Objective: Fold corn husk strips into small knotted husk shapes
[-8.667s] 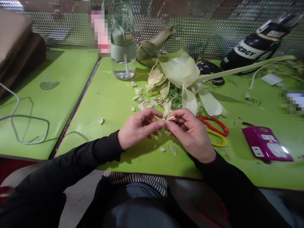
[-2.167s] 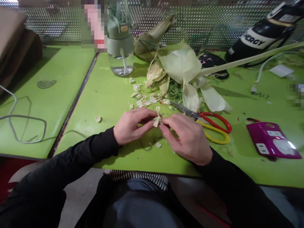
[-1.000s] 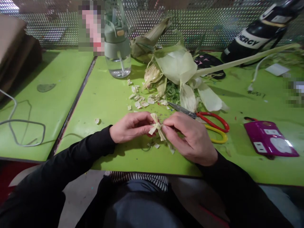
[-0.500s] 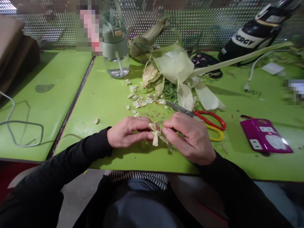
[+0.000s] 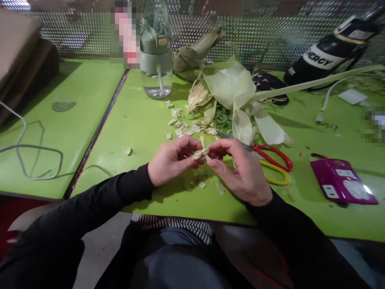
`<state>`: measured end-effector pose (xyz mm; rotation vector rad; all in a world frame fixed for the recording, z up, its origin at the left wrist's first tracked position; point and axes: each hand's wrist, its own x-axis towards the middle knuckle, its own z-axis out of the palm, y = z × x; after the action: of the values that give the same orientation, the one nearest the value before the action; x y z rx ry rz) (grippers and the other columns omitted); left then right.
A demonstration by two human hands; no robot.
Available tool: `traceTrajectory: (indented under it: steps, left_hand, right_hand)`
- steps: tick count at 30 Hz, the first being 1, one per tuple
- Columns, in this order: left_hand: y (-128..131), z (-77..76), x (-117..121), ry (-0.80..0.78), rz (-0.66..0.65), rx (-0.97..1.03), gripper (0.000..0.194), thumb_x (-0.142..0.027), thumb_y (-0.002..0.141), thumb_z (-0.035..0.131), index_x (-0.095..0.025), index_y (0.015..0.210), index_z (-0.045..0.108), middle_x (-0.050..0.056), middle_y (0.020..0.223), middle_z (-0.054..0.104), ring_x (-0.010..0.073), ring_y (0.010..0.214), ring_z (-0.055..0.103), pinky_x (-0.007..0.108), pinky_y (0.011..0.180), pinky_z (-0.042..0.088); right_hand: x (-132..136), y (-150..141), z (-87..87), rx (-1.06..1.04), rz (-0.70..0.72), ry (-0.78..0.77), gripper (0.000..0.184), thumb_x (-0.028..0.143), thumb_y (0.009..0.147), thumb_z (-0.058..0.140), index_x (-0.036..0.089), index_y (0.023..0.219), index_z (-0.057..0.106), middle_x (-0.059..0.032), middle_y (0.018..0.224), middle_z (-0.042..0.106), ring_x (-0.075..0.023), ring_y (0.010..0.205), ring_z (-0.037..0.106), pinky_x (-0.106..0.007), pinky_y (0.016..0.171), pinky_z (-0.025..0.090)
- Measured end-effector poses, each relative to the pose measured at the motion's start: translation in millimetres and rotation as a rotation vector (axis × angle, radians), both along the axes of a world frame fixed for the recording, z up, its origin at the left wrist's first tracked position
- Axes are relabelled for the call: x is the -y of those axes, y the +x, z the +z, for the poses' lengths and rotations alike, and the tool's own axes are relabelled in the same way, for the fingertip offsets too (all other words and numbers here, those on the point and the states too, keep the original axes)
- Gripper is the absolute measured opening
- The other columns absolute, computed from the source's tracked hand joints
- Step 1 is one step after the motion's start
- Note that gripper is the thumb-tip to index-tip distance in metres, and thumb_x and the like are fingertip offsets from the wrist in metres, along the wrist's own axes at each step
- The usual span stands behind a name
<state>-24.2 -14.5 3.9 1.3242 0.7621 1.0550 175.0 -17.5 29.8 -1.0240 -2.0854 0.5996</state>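
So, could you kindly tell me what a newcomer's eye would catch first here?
Likely the big pale husks toward the back of the green table. Next, the purple socket box at right, then the small pale strip between the left hand and right hand near the front.

Illum. noted as dim overall; area below table edge is left darkest. Soft shadows are cast on green tabletop (image 5: 138, 128) under left hand (image 5: 171, 162) and rt. of cardboard (image 5: 18, 44). Glare is noted on purple unit (image 5: 338, 184). Fine detail is sl. blurred; edges are stretched; two areas, upper L and far R, are pixelated.
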Motion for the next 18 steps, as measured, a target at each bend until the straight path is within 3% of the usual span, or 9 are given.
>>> traceTrajectory:
  steps: [2, 6, 10, 18]
  left_hand:
    - [-2, 1.6, -1, 0.053, -0.005, -0.013, 0.030, -0.034, 0.082, 0.076, -0.013, 0.098, 0.062, 0.004, 0.086, 0.068, 0.0085, 0.070, 0.065, 0.019, 0.065, 0.055]
    - [-6, 5.1, -2, 0.087, -0.075, -0.004, 0.029, -0.037, 0.090, 0.066, -0.012, 0.104, 0.062, 0.005, 0.088, 0.068, 0.0111, 0.076, 0.067, 0.023, 0.072, 0.057]
    - [-7, 8.1, -4, 0.057, -0.158, -0.015, 0.028, -0.038, 0.089, 0.068, -0.013, 0.100, 0.062, 0.003, 0.080, 0.066, 0.0109, 0.072, 0.065, 0.022, 0.069, 0.055]
    - [-8, 7.5, -3, 0.086, -0.286, -0.039, 0.021, -0.034, 0.088, 0.068, -0.014, 0.094, 0.060, 0.001, 0.077, 0.061, 0.0078, 0.063, 0.057, 0.018, 0.060, 0.049]
  right_hand:
    - [-1, 1, 0.0, 0.002, -0.004, -0.009, 0.020, 0.037, 0.099, 0.054, 0.021, 0.110, 0.059, -0.0053, 0.094, 0.070, -0.0176, 0.080, 0.068, -0.031, 0.071, 0.055]
    - [-4, 2, 0.0, 0.073, 0.026, 0.075, 0.020, 0.026, 0.098, 0.054, 0.022, 0.117, 0.061, -0.0067, 0.105, 0.072, -0.0209, 0.092, 0.069, -0.035, 0.079, 0.055]
    - [-7, 3, 4.0, 0.122, 0.040, 0.117, 0.011, 0.030, 0.099, 0.054, 0.024, 0.099, 0.063, -0.0039, 0.088, 0.069, -0.0201, 0.081, 0.067, -0.033, 0.071, 0.053]
    - [-4, 5, 11.7, 0.019, 0.155, -0.050, 0.018, 0.026, 0.096, 0.056, 0.022, 0.079, 0.056, 0.0038, 0.066, 0.055, -0.0102, 0.056, 0.049, -0.025, 0.053, 0.037]
